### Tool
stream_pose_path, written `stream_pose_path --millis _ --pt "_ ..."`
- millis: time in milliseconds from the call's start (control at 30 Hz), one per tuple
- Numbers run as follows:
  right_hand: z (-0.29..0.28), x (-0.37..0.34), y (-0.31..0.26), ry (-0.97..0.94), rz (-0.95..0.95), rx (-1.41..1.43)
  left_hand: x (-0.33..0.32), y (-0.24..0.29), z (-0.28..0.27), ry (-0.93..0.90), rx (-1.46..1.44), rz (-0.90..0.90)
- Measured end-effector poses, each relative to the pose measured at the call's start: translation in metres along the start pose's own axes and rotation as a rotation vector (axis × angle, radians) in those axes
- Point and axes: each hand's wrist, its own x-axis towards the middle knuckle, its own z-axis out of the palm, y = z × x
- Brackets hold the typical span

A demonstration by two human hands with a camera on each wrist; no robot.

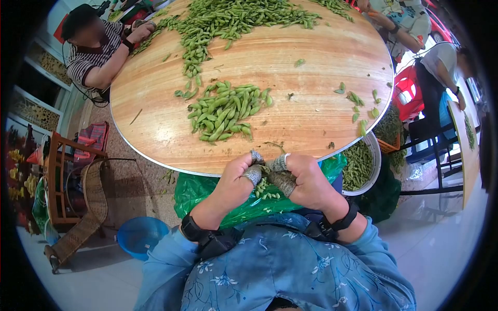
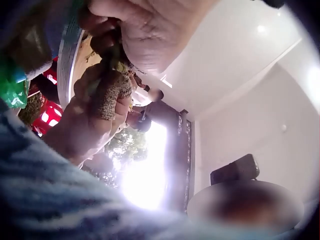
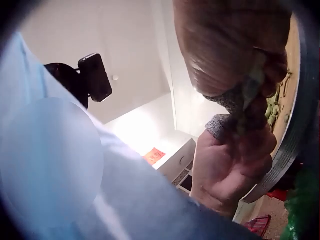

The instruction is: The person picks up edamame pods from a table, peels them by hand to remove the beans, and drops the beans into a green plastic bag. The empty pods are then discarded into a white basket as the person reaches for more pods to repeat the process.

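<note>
Both hands meet just off the table's near edge, fingertips close together, with grey knitted covers on some fingers. My left hand and my right hand have curled fingers pinching a green pod, largely hidden between them. The right wrist view shows part of this pod by the right hand's fingers. Loose pale green beans lie below the hands on green plastic. A small pile of pods sits on the wooden table beyond the hands.
A larger heap of pods covers the table's far side. Right of the lap stands a white basket of pods. A blue basin is on the floor at left. People sit at the table's far left and far right.
</note>
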Motion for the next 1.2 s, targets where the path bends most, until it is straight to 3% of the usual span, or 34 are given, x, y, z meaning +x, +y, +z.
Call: stream_pose_path --millis 33,67,100,133,233,267,300,333,367,433,500,533,567,600,667,767,867,900,933,1000,1033,1100,1200 --pt "0.001 -0.001 0.000 0.007 -0.027 -0.026 -0.001 0.000 -0.001 0.001 0.000 -0.001" --pt "0.000 -0.002 0.000 0.006 -0.024 -0.024 -0.002 0.000 -0.002 -0.046 -0.185 -0.107" --pt "-0.001 -0.002 0.000 0.014 0.126 0.220 -0.003 0.001 -0.003 -0.094 -0.369 -0.213" --pt "-0.002 -0.002 0.000 0.020 0.272 0.464 -0.002 0.004 -0.001 -0.095 -0.368 -0.213" --pt "-0.004 -0.004 0.001 -0.006 0.239 0.342 -0.002 0.006 0.002 -0.056 -0.174 -0.143" --pt "-0.004 -0.004 0.000 -0.007 0.237 0.341 -0.002 -0.004 0.001 -0.057 -0.011 -0.010" --pt "-0.005 -0.005 -0.001 0.014 0.113 0.201 -0.002 -0.006 0.000 -0.058 0.151 0.122" --pt "-0.006 -0.005 -0.003 0.036 -0.010 0.061 -0.003 -0.005 0.000 -0.058 0.152 0.123" --pt "-0.012 -0.006 -0.005 0.037 -0.011 0.062 -0.006 0.001 0.000 -0.051 0.218 0.131" --pt "-0.039 -0.015 -0.010 0.178 0.016 -0.089 -0.006 0.006 -0.003 -0.045 0.284 0.140" --pt "-0.074 -0.035 -0.004 0.210 0.237 -0.159 0.000 0.009 -0.012 0.208 0.627 0.334" --pt "-0.092 -0.043 -0.001 0.206 0.222 -0.284 0.006 0.010 -0.018 0.207 0.627 0.334" --pt "-0.105 -0.052 0.001 0.287 0.473 -0.151 0.013 0.012 -0.025 0.265 0.839 0.390" --pt "-0.116 -0.060 0.006 0.337 0.454 -0.280 0.021 0.012 -0.031 0.322 1.050 0.446" --pt "-0.129 -0.071 0.007 0.473 0.468 -0.361 0.032 0.010 -0.039 0.303 1.150 0.438" --pt "-0.130 -0.079 0.011 0.611 0.439 -0.234 0.047 0.006 -0.042 0.290 1.223 0.441" --pt "-0.110 -0.074 0.022 0.577 0.303 -0.027 0.052 0.006 -0.042 0.286 1.227 0.461" --pt "-0.101 -0.064 0.014 0.491 0.271 -0.084 0.054 0.007 -0.042 0.279 1.259 0.463" --pt "-0.086 -0.055 0.012 0.501 0.269 0.119 0.054 0.005 -0.041 0.278 1.262 0.467" --pt "-0.066 -0.039 0.012 0.335 0.201 0.131 0.051 -0.002 -0.037 0.247 0.553 0.431" --pt "-0.055 -0.028 0.004 0.277 0.202 0.216 0.047 0.005 -0.035 0.247 0.554 0.431" --pt "-0.038 -0.012 -0.002 0.169 0.246 0.410 0.034 0.024 -0.032 0.123 -0.211 -0.138" --pt "-0.019 0.005 -0.003 0.074 0.280 0.587 0.021 0.023 -0.026 -0.024 -0.366 -0.134"
